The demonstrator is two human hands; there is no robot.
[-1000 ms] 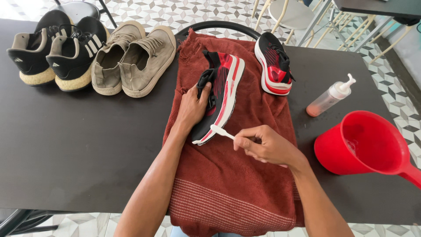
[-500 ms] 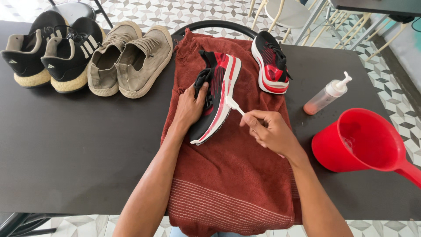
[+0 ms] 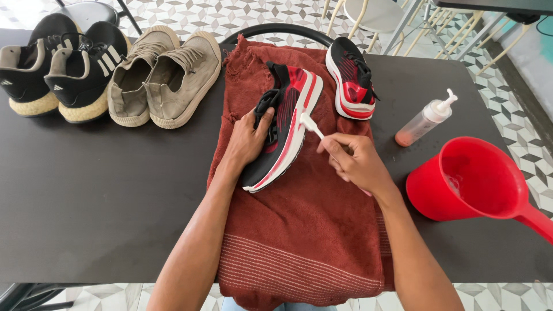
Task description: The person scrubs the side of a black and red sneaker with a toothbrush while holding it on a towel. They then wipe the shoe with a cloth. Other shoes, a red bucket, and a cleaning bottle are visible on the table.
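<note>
The right hand (image 3: pixel 354 161), gripping a small white brush (image 3: pixel 311 125), has moved its head up the sole edge of the red-black shoe (image 3: pixel 285 129); the left hand (image 3: pixel 247 138) keeps pressing the shoe onto the towel (image 3: pixel 305 230).

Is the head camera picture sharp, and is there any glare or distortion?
Head view: even daylight, soft shadows; the shoe, towel and both hands are sharp. The dark table shows only a faint sheen, the red scoop a wet glint. Wide-lens bending curves the table edges.

Dark tabletop (image 3: pixel 103 207) carries rust-red towel (image 3: pixel 305 242), black sneaker pair (image 3: pixel 63 69), tan shoe pair (image 3: pixel 167 75), pump bottle (image 3: pixel 425 118), red scoop (image 3: pixel 478 181) at right.
</note>
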